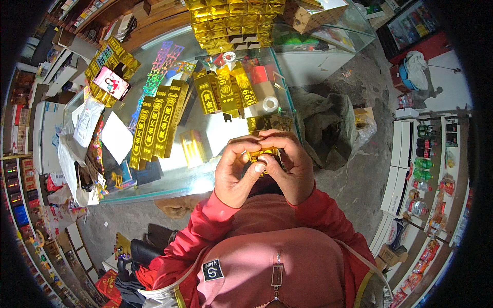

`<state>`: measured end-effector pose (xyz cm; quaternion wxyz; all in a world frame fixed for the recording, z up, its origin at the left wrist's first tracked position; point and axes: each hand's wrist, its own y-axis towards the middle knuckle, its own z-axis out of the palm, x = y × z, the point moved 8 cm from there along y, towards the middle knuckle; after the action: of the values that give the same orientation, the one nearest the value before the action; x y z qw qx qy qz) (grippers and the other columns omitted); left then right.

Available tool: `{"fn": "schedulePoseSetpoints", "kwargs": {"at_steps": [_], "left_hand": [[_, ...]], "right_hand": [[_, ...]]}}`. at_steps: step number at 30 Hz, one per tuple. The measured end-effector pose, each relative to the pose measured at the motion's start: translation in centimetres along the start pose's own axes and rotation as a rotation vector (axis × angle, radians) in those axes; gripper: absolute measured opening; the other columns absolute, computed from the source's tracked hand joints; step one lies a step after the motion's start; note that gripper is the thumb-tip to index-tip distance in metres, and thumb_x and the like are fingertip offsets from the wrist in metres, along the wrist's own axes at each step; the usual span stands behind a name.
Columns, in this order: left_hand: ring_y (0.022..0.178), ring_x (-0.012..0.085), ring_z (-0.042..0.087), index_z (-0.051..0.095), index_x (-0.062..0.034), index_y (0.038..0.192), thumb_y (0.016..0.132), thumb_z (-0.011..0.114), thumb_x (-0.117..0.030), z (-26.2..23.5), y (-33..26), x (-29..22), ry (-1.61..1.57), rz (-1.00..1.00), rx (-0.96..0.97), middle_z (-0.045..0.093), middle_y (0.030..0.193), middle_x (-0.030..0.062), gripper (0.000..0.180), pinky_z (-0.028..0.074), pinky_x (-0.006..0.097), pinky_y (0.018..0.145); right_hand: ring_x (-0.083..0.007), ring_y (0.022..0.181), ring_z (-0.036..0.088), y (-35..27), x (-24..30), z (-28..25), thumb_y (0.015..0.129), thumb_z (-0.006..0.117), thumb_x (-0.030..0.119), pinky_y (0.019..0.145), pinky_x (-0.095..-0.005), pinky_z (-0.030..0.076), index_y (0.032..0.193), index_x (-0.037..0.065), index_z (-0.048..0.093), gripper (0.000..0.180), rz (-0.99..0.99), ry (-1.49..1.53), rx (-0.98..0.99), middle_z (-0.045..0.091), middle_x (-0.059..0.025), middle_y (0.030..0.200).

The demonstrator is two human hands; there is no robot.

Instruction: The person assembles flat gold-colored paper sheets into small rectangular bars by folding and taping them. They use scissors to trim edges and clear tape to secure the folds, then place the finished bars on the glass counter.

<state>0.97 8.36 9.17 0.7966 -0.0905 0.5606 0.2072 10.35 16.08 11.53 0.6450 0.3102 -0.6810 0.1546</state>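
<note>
My left hand [232, 168] and my right hand [292, 169] meet near the counter's front edge. Between them is a small gold foil paper piece [262, 152], gripped by the fingers and both thumbs. Most of it is hidden by my hands, so its full shape does not show. Just beyond my fingers lies another gold paper piece [269, 123]. Several folded gold paper bars [226, 90] with dark printing lie farther up the counter. To the left, long gold bars [162, 123] rest side by side at a slant.
A glass counter [154, 192] carries these things. At its far side rises a gold foil stack [231, 25]. A tape roll [269, 104] lies right of the bars; a phone [111, 83] and white paper [116, 138] are left. A dark open bag [326, 133] stands right of the counter.
</note>
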Motion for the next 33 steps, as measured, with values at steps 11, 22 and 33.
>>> {"fn": "schedulePoseSetpoints", "kwargs": {"at_steps": [11, 22, 33], "left_hand": [[0.111, 0.0181, 0.049, 0.050, -0.0017, 0.108, 0.088, 0.058, -0.003, -0.9, 0.8, -0.6, -0.055, 0.018, -0.038, 0.052, 0.120, 0.0120, 0.021, 0.039, 0.031, 0.094], [0.120, 0.0256, 0.043, 0.048, -0.0009, 0.123, 0.090, 0.055, -0.014, 0.5, 0.6, -0.9, 0.392, 0.114, -0.018, 0.040, 0.130, 0.0170, 0.036, 0.040, 0.034, 0.095], [0.110, 0.0306, 0.046, 0.049, -0.0029, 0.126, 0.097, 0.039, -0.020, 0.8, 0.8, -0.1, 0.608, 0.248, -0.181, 0.047, 0.117, 0.0185, 0.036, 0.035, 0.037, 0.096]], "right_hand": [[-0.0201, 0.120, 0.044, -0.2, -0.1, 0.5, 0.088, 0.049, 0.003, 0.096, -0.0327, 0.042, 0.125, 0.003, 0.047, 0.037, 0.083, 0.258, 0.100, 0.045, -0.0118, 0.129], [-0.0217, 0.109, 0.050, -0.5, -1.0, 0.2, 0.092, 0.045, 0.013, 0.092, -0.0329, 0.040, 0.118, 0.003, 0.052, 0.028, 0.033, 0.002, -0.146, 0.050, -0.0121, 0.119], [-0.0310, 0.112, 0.046, -0.1, -1.3, 1.0, 0.095, 0.038, 0.023, 0.097, -0.0397, 0.035, 0.120, 0.003, 0.051, 0.035, -0.139, -0.269, -0.247, 0.049, -0.0168, 0.118]]}}
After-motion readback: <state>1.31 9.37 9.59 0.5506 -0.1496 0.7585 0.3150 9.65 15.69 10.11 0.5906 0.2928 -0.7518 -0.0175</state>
